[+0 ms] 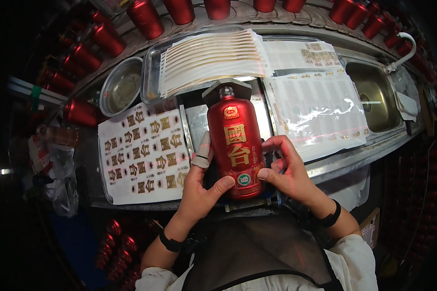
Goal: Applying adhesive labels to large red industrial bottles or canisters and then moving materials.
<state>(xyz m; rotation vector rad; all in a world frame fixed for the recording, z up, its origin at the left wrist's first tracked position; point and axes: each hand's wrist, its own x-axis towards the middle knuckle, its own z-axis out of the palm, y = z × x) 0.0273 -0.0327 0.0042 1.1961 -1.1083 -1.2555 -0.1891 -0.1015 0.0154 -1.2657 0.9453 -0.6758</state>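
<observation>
Narrow strips of metal surface point(197, 116) flank the red bottle point(235, 131), between 2 spreads of sheets: printed labels point(141, 157) left, glossy sheets point(320, 114) right. Near the counter's near edge, the left hand point(200, 188) and right hand point(289, 172) hold its lower half, 1 per side. Its neck points far, slightly left; its long axis runs near-far.

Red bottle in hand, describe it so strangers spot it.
On the metal counter, look right of the gold-printed sheets. The left hand and right hand hold the red bottle. Gold lettering sets it apart from the plain red bottles behind.
</observation>
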